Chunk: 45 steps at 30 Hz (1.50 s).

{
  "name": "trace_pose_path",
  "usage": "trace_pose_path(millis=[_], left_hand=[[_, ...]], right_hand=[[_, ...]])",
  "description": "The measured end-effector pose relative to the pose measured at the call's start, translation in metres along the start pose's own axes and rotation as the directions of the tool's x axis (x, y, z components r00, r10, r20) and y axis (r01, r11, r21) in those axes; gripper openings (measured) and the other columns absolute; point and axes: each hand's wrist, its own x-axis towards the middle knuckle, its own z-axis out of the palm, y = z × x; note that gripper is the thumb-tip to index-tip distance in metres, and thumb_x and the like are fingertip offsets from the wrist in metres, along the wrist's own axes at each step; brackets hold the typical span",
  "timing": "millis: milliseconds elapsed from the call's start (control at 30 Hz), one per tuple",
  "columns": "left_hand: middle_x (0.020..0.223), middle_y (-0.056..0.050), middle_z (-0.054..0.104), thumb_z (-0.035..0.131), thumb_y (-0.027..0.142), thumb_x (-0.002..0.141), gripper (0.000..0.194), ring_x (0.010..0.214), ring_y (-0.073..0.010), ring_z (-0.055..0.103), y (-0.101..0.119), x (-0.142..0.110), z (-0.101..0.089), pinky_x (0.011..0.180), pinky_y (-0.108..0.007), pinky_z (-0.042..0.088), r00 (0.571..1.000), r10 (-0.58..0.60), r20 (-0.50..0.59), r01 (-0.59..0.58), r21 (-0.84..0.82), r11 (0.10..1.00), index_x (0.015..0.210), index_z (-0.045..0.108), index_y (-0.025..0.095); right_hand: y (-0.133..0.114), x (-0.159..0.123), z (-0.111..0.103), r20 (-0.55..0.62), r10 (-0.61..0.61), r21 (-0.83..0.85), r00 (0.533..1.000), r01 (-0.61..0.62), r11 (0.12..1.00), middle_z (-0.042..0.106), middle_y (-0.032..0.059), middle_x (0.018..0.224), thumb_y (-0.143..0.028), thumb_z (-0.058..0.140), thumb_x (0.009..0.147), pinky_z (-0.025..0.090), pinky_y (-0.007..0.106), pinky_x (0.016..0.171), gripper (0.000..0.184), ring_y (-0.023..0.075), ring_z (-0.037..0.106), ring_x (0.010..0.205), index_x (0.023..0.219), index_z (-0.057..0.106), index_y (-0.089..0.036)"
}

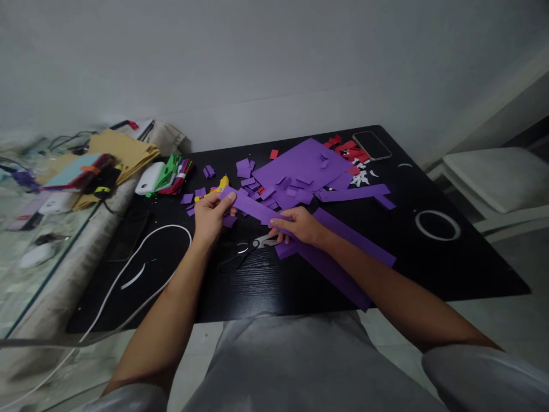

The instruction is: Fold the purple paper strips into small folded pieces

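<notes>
A long purple paper strip (253,207) is stretched between my hands above the black table. My left hand (211,216) pinches its left end between thumb and fingers. Farther along the strip, my right hand (302,225) grips it, and the rest runs on beneath my right forearm. Scissors (253,245) with black handles lie under the strip, blades toward my right hand. Another wide purple paper piece (360,240) rests below my right arm. Just beyond my left hand is a yellow glue gun (222,185), among small cut purple pieces (270,194).
A large purple sheet (300,163), red scraps (349,150), white scraps (361,176) and a phone (372,145) lie at the back. A white ring (437,225) is at right. A white cable (128,257) loops at left, near bundled coloured paper (174,174). A chair (497,177) stands right.
</notes>
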Motion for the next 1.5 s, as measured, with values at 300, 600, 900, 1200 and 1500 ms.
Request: trace_pose_path(millis=[300,600,900,1200,1500], left_hand=[[0.056,0.003,0.061,0.081,0.038,0.074,0.028,0.048,-0.0079,0.053,-0.003,-0.001,0.007,0.052,-0.021,0.042,0.998,-0.025,-0.063,0.018,-0.122,0.992,0.068,0.064,0.017],[0.052,0.003,0.057,0.079,0.034,0.078,0.030,0.049,-0.0100,0.050,0.001,-0.023,0.025,0.053,-0.024,0.038,0.969,-0.117,0.219,0.141,-0.099,0.985,0.063,0.058,0.018],[0.052,0.003,0.059,0.080,0.043,0.074,0.037,0.049,-0.0108,0.051,0.000,-0.031,0.039,0.054,-0.024,0.039,0.941,-0.183,0.283,0.198,-0.025,0.980,0.060,0.057,0.018],[0.051,0.004,0.056,0.079,0.042,0.078,0.035,0.048,-0.0097,0.049,-0.002,-0.026,0.031,0.052,-0.023,0.037,0.970,-0.153,0.191,0.169,-0.070,0.983,0.063,0.057,0.019],[0.053,0.003,0.058,0.074,0.054,0.083,0.041,0.049,-0.0102,0.053,-0.001,-0.025,0.032,0.053,-0.022,0.042,0.988,-0.043,0.146,0.044,-0.001,0.999,0.068,0.063,0.017]], right_hand=[[0.000,-0.003,0.001,0.016,0.041,0.049,0.999,-0.042,0.998,0.079,0.0119,0.080,-0.056,0.081,0.074,0.057,0.023,0.052,0.048,0.0153,0.071,0.060,0.082,0.075,-0.009],[-0.006,-0.012,0.003,0.132,0.104,0.032,0.986,-0.109,0.994,0.080,0.0113,0.087,-0.059,0.079,0.075,0.061,0.028,0.062,0.050,0.0188,0.075,0.069,0.089,0.078,-0.011],[0.002,-0.008,0.008,0.076,0.100,0.060,0.992,-0.105,0.993,0.079,0.0094,0.080,-0.057,0.081,0.073,0.063,0.032,0.065,0.046,0.0202,0.076,0.068,0.082,0.074,-0.013],[0.002,-0.008,0.009,0.078,0.126,0.043,0.989,-0.129,0.991,0.079,0.0105,0.082,-0.056,0.080,0.075,0.063,0.031,0.061,0.045,0.0202,0.075,0.069,0.082,0.075,-0.012],[0.003,-0.006,0.011,0.045,0.096,0.067,0.994,-0.099,0.993,0.079,0.0091,0.077,-0.063,0.081,0.070,0.062,0.029,0.062,0.053,0.0181,0.074,0.065,0.080,0.073,-0.011]])
